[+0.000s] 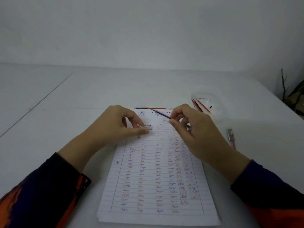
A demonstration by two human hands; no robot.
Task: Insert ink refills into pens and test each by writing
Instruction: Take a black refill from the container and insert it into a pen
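Sleeves of dark blue and orange cloth (41, 195) frame the near edge of the white table (49, 112). Between them lies a lined white sheet of paper (156, 178) covered in rows of red and blue test scribbles. Over its upper part, the left hand (113, 127) pinches a clear plastic pen barrel (146, 127) between thumb and fingers. The right hand (195, 129) pinches a thin dark blue ink refill (162, 114), angled up and left. Just beyond the sheet lies a red pen (153, 108). Farther right, a clear round dish (205, 102) holds red refills; another red pen (231, 137) lies nearer.
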